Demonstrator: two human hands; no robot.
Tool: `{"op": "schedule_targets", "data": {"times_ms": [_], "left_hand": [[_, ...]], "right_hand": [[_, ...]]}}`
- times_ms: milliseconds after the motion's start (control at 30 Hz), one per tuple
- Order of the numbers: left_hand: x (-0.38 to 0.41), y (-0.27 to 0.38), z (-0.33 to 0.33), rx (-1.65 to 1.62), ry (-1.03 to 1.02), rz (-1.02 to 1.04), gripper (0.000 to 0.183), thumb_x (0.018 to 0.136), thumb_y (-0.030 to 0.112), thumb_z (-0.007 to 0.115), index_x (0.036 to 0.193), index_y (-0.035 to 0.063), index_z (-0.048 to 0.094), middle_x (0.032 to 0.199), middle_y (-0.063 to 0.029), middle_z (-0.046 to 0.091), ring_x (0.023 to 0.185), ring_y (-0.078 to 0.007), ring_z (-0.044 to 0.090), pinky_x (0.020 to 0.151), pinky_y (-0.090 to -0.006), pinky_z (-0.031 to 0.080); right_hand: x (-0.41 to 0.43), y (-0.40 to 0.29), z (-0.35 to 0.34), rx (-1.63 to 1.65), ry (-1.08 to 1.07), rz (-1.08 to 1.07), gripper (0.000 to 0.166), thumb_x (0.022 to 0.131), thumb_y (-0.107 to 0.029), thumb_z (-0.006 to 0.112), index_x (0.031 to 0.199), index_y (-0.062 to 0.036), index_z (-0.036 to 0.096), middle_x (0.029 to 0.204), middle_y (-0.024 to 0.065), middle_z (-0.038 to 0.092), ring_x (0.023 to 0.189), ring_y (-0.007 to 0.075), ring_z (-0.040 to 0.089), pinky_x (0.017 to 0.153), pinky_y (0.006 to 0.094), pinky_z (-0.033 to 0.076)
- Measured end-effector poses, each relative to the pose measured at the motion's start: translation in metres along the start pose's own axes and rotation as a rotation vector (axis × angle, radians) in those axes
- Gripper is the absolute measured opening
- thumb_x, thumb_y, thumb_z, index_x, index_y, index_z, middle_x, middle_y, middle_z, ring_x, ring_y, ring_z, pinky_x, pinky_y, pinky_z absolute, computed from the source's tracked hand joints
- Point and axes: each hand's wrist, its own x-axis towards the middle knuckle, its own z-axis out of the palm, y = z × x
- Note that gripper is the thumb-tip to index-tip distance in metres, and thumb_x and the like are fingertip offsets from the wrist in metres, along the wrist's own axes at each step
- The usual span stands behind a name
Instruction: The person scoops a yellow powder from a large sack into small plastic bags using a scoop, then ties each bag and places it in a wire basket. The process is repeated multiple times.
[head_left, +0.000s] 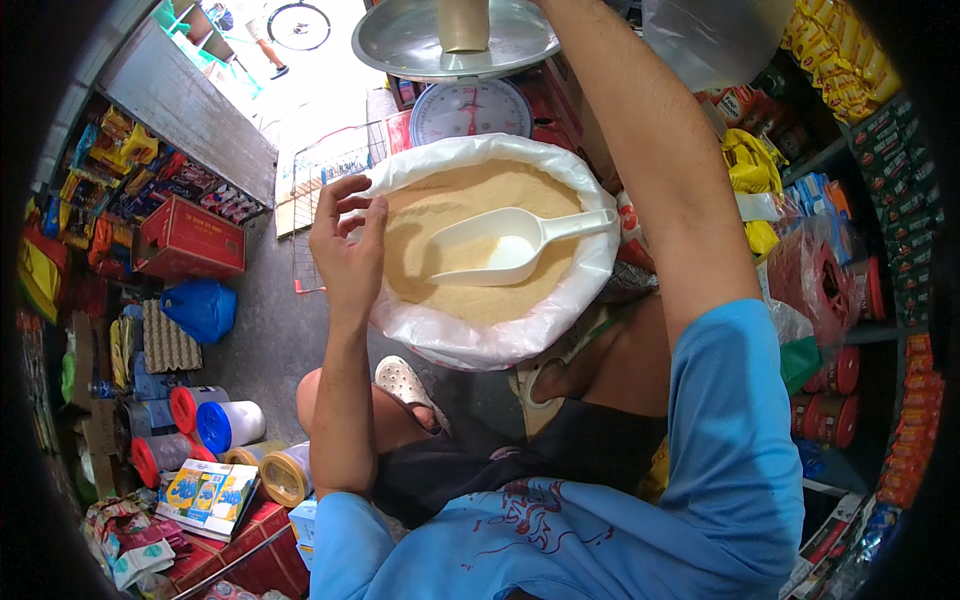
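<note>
A white plastic-lined sack (480, 345) stands between my knees, full of light brown granules (480, 180) that look like sugar. On them lies a white plastic scoop (517, 247), a little of the granules inside and its handle against the right rim. At the sack's left rim is my left hand (349, 236), empty, its fingers curled but apart. My right arm reaches up past the top edge, and the right hand is out of view. Beyond the sack, a dial scale (472, 112) carries a metal pan (390, 45) with a filled plastic bag (463, 26) standing in it.
A wire basket (306, 259) stands left of the sack. Shelves of packets and jars (832, 371) line the right. On the left are a red carton (196, 238), a blue bag (199, 311), egg trays (171, 336) and lidded tubs (232, 426). A person's leg (268, 52) shows outside, near a bicycle wheel (298, 26).
</note>
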Motion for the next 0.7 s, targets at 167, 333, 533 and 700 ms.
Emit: {"op": "schedule_targets", "data": {"times_ms": [167,333,533,700], "left_hand": [[-0.001,0.003,0.0,0.0,-0.003,0.016,0.03,0.094,0.011,0.074,0.122,0.0077,0.065,0.12,-0.0046,0.068,0.103,-0.0143,0.064,0.087,-0.0316,0.053],[0.006,0.024,0.011,-0.036,0.025,0.103,0.049,0.09,0.015,0.079,0.134,0.0066,0.059,0.133,-0.0094,0.063,0.118,-0.0205,0.061,0.093,-0.0367,0.053],[0.024,0.084,0.038,-0.235,-0.131,0.074,0.087,0.072,0.025,0.094,0.14,-0.0012,0.047,0.126,-0.015,0.064,0.111,-0.0246,0.066,0.096,-0.0398,0.054],[-0.035,0.09,0.02,-0.143,-0.226,0.105,0.068,0.071,0.02,0.092,0.127,-0.0003,0.059,0.114,-0.0104,0.067,0.099,-0.0189,0.067,0.089,-0.0353,0.054]], "right_hand": [[-0.013,-0.031,0.002,0.059,0.044,-0.061,0.025,0.085,-0.014,0.082,0.102,0.0038,0.078,0.094,0.0108,0.077,0.079,0.0164,0.07,0.069,0.0327,0.055],[-0.072,-0.138,0.003,-0.004,-0.125,-0.058,0.022,0.09,-0.016,0.08,0.101,0.0027,0.079,0.092,0.0081,0.077,0.079,0.0126,0.067,0.069,0.0293,0.052],[-0.134,-0.196,0.013,0.182,-0.208,-0.04,0.021,0.09,-0.016,0.08,0.103,0.0001,0.077,0.09,0.0041,0.074,0.078,0.0113,0.065,0.071,0.0271,0.051],[-0.225,-0.202,0.02,0.397,-0.184,0.066,0.068,0.08,-0.046,0.09,0.118,0.0017,0.059,0.104,0.0099,0.066,0.094,0.0157,0.064,0.083,0.031,0.052]]}}
